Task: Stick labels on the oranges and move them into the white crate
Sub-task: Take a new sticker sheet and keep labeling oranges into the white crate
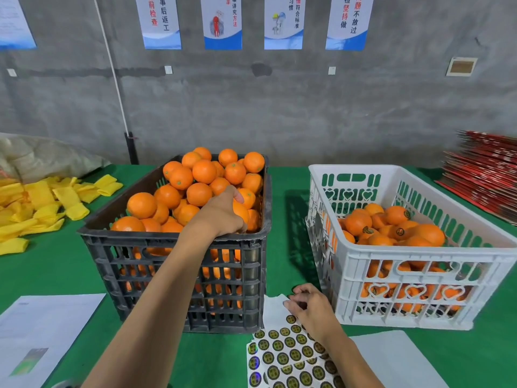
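Observation:
A black crate heaped with unlabelled oranges stands mid-table. My left hand reaches into its near right corner and grips an orange there. On the right, a white crate holds several oranges, some bearing round dark labels. A sheet of round gold-and-black labels lies at the near edge between the crates. My right hand rests on the sheet's upper part with fingers curled, fingertips at a label; whether a label is pinched I cannot tell.
Yellow foam sleeves and a sack lie at the left. Printed paper lies near left, blank paper near right. Stacked red cartons sit at far right. Green cloth covers the table.

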`<state>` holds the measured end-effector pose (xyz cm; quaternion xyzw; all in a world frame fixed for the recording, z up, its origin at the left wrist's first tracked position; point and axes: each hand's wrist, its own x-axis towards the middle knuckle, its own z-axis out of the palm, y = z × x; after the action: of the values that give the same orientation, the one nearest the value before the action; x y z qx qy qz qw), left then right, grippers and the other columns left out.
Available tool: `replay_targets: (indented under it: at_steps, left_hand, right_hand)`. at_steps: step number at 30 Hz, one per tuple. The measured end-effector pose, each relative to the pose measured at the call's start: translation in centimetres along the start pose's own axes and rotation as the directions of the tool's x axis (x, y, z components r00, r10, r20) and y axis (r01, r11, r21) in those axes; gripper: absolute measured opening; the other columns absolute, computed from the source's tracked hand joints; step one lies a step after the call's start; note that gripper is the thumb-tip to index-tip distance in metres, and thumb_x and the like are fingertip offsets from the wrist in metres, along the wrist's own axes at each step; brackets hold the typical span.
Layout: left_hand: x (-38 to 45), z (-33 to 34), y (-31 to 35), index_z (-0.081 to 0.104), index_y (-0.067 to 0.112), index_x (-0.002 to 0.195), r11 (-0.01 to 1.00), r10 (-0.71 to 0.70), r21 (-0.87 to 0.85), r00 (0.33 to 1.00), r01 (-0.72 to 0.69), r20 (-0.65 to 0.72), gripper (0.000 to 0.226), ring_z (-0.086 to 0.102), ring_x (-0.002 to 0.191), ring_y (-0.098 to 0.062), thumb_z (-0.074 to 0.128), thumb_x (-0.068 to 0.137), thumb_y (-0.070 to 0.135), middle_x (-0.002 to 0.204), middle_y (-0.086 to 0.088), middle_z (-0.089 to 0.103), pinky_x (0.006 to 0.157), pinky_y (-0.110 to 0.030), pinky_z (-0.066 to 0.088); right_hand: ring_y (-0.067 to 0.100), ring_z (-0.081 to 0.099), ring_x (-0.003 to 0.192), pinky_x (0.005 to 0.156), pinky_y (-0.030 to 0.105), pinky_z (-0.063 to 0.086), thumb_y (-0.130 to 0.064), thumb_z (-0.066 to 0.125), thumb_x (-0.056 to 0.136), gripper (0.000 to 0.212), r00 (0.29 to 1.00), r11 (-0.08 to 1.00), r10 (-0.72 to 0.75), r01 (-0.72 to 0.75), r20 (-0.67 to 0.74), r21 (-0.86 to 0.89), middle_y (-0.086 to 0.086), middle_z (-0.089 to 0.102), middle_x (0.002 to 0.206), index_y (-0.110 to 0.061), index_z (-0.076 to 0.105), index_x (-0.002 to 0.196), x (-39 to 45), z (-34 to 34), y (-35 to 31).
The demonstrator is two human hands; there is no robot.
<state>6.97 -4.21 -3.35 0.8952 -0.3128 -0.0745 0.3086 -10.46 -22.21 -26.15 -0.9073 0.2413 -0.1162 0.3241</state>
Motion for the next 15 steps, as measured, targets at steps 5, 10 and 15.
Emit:
replay_targets:
  at_steps: [5, 10, 15]
  left_hand:
    - [-0.1, 0.0, 0.0, 0.046, 0.031, 0.115, 1.0, -0.003, -0.011, 1.0, 0.003, -0.011, 0.059, 0.06, 0.069, -0.02, 0.083, 0.072, 0.015, 0.092, -0.005, 0.06, 0.052, -0.029, 0.044]
    - [0.0, 0.0, -0.1, 0.046, 0.031, 0.114, 1.0, -0.008, -0.02, 1.0, 0.007, -0.016, 0.061, 0.059, 0.072, -0.019, 0.085, 0.07, 0.015, 0.094, -0.004, 0.058, 0.054, -0.028, 0.042]
    - [0.2, 0.1, -0.2, 0.046, 0.031, 0.115, 1.0, -0.002, -0.021, 1.0, 0.001, -0.017, 0.062, 0.06, 0.079, -0.02, 0.085, 0.07, 0.015, 0.099, -0.003, 0.056, 0.058, -0.03, 0.047]
  right_hand:
    - [0.006, 0.06, 0.1, 0.082, -0.002, 0.036, -0.019, 0.078, 0.09, 0.013, 0.994, 0.973, 0.109, -0.113, 0.028, 0.203, 0.0, 0.06, 0.112, -0.011, 0.08, 0.081, 0.5, -0.5, -0.2]
    - [0.005, 0.067, 0.078, 0.083, 0.02, 0.055, -0.008, 0.076, 0.088, 0.036, 0.991, 0.959, 0.122, -0.134, 0.063, 0.251, -0.004, 0.072, 0.076, -0.02, 0.073, 0.054, 1.4, -0.8, -0.1]
    - [0.02, 0.07, 0.083, 0.092, 0.041, 0.056, -0.01, 0.079, 0.086, 0.019, 0.99, 0.963, 0.139, -0.141, 0.027, 0.231, 0.002, 0.069, 0.089, -0.013, 0.074, 0.069, 1.4, -0.4, -0.1]
